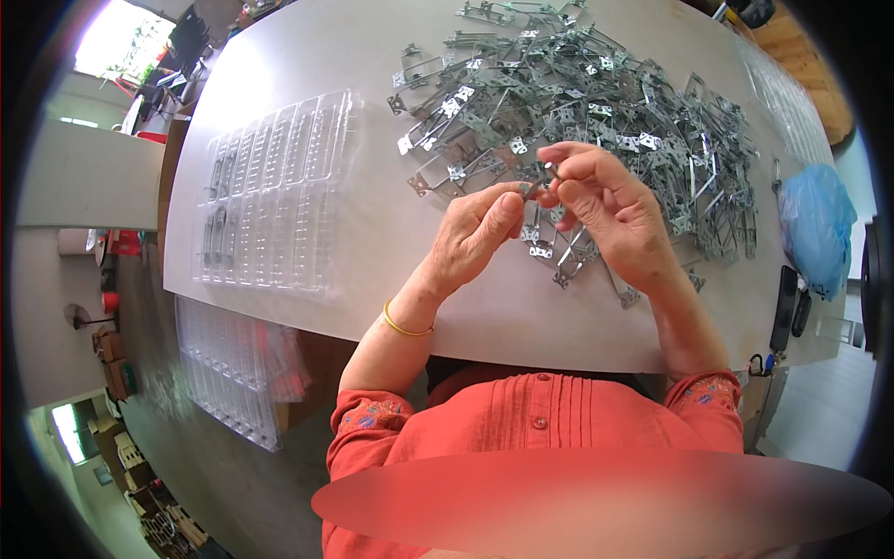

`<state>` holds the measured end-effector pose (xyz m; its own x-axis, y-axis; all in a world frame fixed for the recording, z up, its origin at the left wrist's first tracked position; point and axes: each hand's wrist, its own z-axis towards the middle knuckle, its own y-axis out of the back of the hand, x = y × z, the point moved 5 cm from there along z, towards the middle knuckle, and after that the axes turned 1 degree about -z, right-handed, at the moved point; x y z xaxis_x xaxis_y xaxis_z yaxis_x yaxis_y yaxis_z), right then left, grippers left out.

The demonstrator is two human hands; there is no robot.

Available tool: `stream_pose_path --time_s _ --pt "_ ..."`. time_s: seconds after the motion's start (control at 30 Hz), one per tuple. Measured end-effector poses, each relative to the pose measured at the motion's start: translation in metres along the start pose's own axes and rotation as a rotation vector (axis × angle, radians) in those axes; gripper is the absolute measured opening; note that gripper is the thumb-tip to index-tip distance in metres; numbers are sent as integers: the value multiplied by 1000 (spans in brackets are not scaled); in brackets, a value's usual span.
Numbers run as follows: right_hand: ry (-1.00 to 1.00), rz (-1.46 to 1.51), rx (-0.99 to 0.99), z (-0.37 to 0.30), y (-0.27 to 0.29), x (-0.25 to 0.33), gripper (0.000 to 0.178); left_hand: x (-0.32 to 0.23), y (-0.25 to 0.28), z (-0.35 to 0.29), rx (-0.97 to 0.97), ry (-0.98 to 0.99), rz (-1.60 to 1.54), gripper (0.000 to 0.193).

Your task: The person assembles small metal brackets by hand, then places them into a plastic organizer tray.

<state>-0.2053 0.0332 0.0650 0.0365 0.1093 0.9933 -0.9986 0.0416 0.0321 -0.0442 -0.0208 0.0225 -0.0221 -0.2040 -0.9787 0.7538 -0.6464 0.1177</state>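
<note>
A slim, dark grey metal piece [532, 190] is held between the fingertips of the left hand [473, 233] and the right hand [616, 212], above the near edge of a large heap of silvery-grey metal brackets [559, 112]. The piece looks narrow, with a small bright spot at the right hand's end; most of its shape is hidden by the fingers, so its full form cannot be told. It is pinched by the thumb and forefinger of each hand. In the heap, thin rods and flat, pierced end plates are tangled together on the pale grey counter [521, 326]. To the left, a clear, ribbed plastic tray [312, 186] is laid flat, its leftmost slots occupied by grey metal parts [220, 233].
</note>
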Motion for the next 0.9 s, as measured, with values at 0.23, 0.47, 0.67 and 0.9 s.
stream_pose_path --time_s 0.23,0.47,0.67,0.9 --pt "79 141 51 1 2 -6 10 4 -4 0 9 90 -316 58" --pt "171 133 1 3 18 8 10 -5 11 4 -180 76 -310 42" --pt "281 92 27 -3 15 18 10 -11 13 -1 -72 194 -164 16" --pt "364 -18 -7 -10 9 31 6 -37 28 -17 -47 184 -88 10"
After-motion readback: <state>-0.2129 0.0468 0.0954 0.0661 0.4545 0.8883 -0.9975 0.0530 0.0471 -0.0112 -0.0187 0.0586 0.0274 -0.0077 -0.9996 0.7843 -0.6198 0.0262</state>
